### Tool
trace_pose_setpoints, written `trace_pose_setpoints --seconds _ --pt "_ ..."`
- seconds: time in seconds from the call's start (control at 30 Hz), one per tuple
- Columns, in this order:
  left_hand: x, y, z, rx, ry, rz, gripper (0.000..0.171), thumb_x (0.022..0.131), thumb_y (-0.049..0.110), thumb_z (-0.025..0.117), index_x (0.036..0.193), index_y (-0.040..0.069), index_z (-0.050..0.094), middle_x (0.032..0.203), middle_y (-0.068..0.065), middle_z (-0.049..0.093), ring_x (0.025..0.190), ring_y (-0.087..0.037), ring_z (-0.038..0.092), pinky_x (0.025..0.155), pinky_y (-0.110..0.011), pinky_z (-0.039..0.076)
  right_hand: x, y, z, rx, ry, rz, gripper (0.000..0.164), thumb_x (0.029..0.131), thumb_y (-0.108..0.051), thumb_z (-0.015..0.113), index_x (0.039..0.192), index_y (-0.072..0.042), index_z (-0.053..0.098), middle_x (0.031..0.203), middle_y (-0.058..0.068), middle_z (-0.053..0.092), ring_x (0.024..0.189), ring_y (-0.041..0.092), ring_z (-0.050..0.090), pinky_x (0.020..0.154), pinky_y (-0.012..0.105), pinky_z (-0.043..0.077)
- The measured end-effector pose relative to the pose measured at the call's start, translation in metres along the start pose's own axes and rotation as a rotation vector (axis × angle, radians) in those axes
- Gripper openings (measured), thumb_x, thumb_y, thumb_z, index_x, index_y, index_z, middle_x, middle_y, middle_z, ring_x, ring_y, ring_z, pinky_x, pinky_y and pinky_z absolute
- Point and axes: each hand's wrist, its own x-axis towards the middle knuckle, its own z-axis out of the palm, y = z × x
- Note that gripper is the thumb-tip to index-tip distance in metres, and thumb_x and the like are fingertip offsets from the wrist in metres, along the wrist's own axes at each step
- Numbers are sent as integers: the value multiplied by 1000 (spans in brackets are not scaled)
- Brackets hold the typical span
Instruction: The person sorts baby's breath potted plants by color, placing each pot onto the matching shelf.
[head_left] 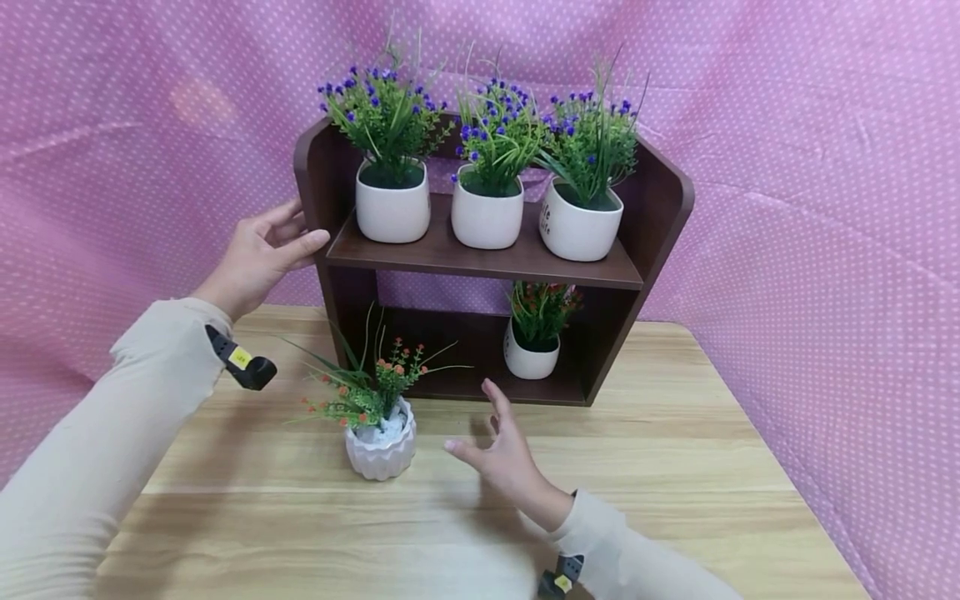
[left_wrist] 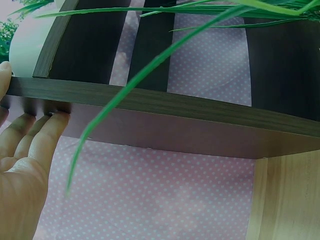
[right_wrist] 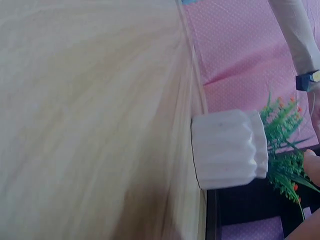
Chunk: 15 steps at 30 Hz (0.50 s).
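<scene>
My left hand (head_left: 258, 254) is at the left side panel of a dark brown two-tier shelf (head_left: 480, 271), the thumb on its front edge and the fingers against the outer face. In the left wrist view the fingers (left_wrist: 47, 135) lie along that panel. A potted plant with orange flowers in a white ribbed pot (head_left: 381, 446) stands on the table in front of the shelf; the same pot (right_wrist: 227, 150) shows sideways in the right wrist view. To the right of this pot, my right hand (head_left: 510, 458) is held apart from it, thumb and fingers spread, holding nothing.
Three white pots with purple flowers, left (head_left: 393, 204), middle (head_left: 487, 212) and right (head_left: 581, 225), line the upper tier. Below, a white pot with red flowers (head_left: 531, 358) sits at the right. A pink dotted cloth (head_left: 810, 208) hangs behind the wooden table (head_left: 697, 467).
</scene>
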Motion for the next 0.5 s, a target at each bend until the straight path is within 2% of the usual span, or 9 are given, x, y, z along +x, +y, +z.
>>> trace_pose_setpoints --seconds 0.17,0.33,0.5 --pt "0 0 0 -1 -2 -5 61 89 6 67 145 15 43 146 -18 42 113 -8 60 83 -19 55 -4 -2 10 -21 -52 29 98 76 -20 83 152 -16 21 158 9 21 138 49 23 114 58 23" --pt "-1 1 1 -3 -1 -11 61 89 6 67 145 15 43 146 -18 42 113 -8 60 83 -19 55 -5 -7 18 -49 -93 -4 97 77 -16 82 152 -11 21 157 14 21 139 44 24 114 56 23" --pt "-1 1 0 2 -1 -17 62 89 7 68 145 16 43 146 -18 42 111 -7 61 83 -18 55 -4 -6 26 -102 -141 -33 102 74 -23 84 153 -18 20 157 12 21 139 43 26 113 54 28"
